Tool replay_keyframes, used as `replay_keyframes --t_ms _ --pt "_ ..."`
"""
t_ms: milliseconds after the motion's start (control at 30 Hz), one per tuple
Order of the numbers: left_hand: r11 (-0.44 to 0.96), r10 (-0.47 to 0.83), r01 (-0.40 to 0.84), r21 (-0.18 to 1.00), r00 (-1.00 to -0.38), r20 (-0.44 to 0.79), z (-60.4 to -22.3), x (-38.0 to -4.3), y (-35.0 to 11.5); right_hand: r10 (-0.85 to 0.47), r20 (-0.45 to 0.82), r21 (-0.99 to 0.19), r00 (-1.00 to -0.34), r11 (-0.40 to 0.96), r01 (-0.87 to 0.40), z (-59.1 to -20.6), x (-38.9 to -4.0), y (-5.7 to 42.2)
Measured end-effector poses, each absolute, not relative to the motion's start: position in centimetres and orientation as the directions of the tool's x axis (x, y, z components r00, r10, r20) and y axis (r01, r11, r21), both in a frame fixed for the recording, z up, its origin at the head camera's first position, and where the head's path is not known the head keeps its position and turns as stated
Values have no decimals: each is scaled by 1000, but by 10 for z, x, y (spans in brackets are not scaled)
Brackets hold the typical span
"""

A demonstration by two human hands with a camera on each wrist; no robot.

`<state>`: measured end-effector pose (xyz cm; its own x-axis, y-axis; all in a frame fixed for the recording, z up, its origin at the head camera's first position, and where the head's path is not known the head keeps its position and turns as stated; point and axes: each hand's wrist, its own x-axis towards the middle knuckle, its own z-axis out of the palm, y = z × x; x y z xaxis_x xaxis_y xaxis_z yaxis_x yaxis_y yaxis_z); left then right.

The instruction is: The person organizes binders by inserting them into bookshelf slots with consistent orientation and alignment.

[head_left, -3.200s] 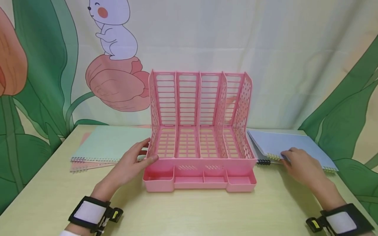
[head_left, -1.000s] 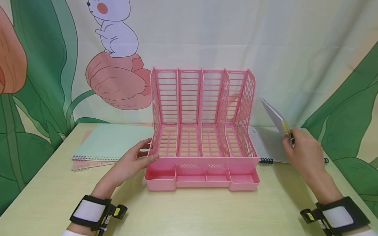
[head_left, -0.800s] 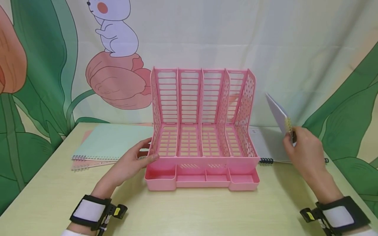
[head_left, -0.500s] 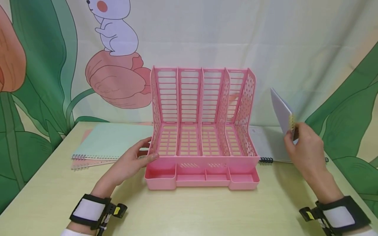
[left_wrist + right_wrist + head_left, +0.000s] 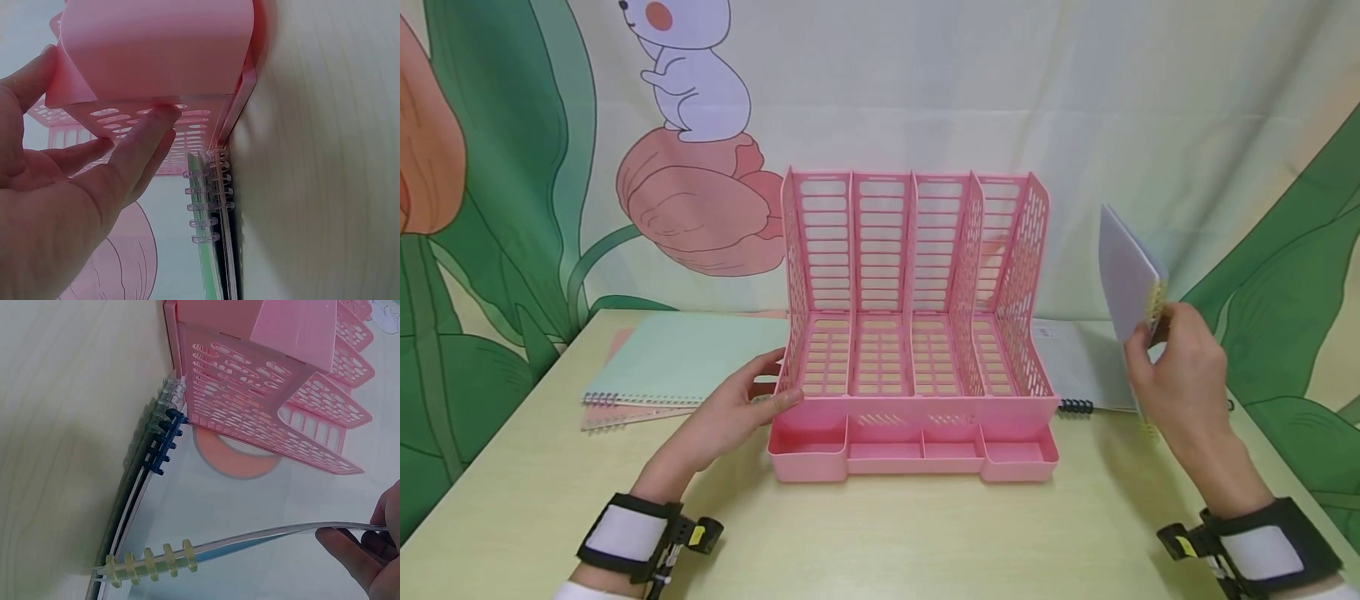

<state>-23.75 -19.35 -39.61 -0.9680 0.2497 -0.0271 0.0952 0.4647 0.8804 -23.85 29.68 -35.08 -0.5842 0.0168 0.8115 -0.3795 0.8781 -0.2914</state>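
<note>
A pink file organizer point(image 5: 917, 409) with upright slots and a low front tray stands mid-table. My left hand point(image 5: 730, 417) holds its left front corner, the thumb over the front rim and the fingers against the perforated side point(image 5: 200, 128). On the other side, my right hand point(image 5: 1183, 375) pinches a pale blue notebook point(image 5: 1123, 267) with yellow spiral rings, thumb on the near face. The notebook stands tilted on edge; its lower ringed end point(image 5: 150, 565) is down near the notebooks beneath. A grey notebook point(image 5: 1082, 358) with black rings lies under it, partly hidden by hand and organizer.
Left of the organizer lie a mint green notebook point(image 5: 700, 354) and, below it, a pink notebook point(image 5: 617, 414), both spiral-bound. A printed curtain point(image 5: 887, 83) hangs behind the table point(image 5: 925, 542). In the right wrist view, clear rings point(image 5: 172, 394) show beside the black ones.
My right hand has taken the blue notebook from the pile, tilted it up on edge and raised it, uncovering the grey one. The left hand keeps its place on the organizer.
</note>
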Motion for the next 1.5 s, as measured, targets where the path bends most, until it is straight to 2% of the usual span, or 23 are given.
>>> replay_keyframes --t_ms 833,1067,1500 --pt "451 259 96 887 -965 -27 -396 -237 -193 69 848 -314 -525 865 -392 -348 -238 298" --pt "450 259 95 888 -965 -28 -395 -237 -193 107 867 -331 -487 855 -400 -347 -238 299" --pt "446 259 107 889 -966 -14 -395 -237 -193 169 849 -390 -500 840 -378 -343 -235 299"
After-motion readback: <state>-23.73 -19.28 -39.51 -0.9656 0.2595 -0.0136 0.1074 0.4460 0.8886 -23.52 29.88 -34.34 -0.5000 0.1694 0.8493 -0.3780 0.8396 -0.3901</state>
